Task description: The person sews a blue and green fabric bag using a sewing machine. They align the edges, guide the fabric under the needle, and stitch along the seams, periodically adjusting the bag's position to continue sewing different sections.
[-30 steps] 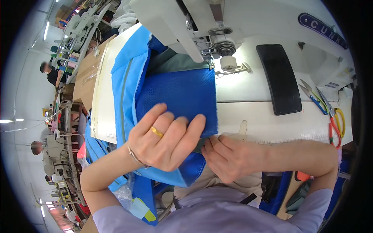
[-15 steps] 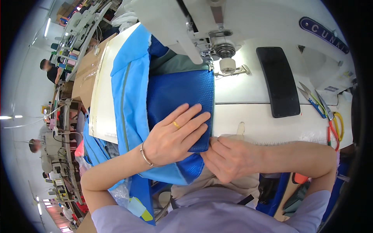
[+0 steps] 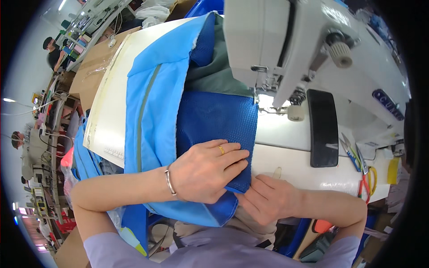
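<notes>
A person's two bare hands work on layered blue cloth at a sewing table. The left hand [image 3: 208, 172] lies palm down, its fingers extended, slightly bent and close together, pressing on a dark blue mesh panel [image 3: 216, 123] without gripping it. It wears a gold-coloured ring [image 3: 221, 150], and a silver-coloured bracelet [image 3: 169, 181] circles the wrist. The right hand [image 3: 268, 198] is just beside it, fingers curled inward and bunched, pinching the cloth at the panel's near right corner; how many layers are under the fingertips cannot be told.

The mesh panel stretches away from both hands, its far right corner at the needle area of a white sewing machine [image 3: 257, 33], which stands beyond the hands and to their right. Grey-green fabric [image 3: 216, 73] borders the panel's far edge. Light blue fabric [image 3: 154, 100], with a narrow grey-green strip running along it, spreads to the left of the panel, and part of it passes under the left hand toward the person's lap.

Beyond the right hand and to its right, a black phone [image 3: 323, 127] lies on the white table [image 3: 286, 154]. Farther right are scissors [image 3: 363, 164], with red and yellow handles nearby. Far off to the left hand's left, another person [image 3: 53, 56] in dark clothing is near other machines.
</notes>
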### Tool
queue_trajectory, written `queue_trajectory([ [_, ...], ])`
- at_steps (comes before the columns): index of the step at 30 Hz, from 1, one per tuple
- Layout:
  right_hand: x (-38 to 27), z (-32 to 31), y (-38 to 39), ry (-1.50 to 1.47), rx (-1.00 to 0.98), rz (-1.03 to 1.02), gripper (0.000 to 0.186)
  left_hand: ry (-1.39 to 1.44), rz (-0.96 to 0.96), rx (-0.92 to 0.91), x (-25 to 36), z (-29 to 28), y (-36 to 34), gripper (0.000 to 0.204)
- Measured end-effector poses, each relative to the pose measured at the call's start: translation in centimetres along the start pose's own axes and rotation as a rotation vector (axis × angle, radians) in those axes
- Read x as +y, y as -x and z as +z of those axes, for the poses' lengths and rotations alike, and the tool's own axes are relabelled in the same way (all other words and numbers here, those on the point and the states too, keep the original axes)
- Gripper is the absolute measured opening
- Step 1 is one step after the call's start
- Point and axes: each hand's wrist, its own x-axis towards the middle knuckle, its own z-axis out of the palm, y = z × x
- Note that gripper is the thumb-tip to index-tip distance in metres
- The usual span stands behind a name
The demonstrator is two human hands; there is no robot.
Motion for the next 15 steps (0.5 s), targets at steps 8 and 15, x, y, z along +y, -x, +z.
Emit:
queue_trajectory([
  [8, 2.1, -0.2, -0.1, 0.013, -0.069, 0.132, 0.02, 0.001, 0.071, 0.054, -3.9, 0.0, -1.9, 0.046],
  [15, 4.1, 1.2, -0.4, 0.065, 0.077, 0.289, 0.02, -0.078, 0.201, 0.065, -8.0, -0.6, -4.1, 0.047],
])
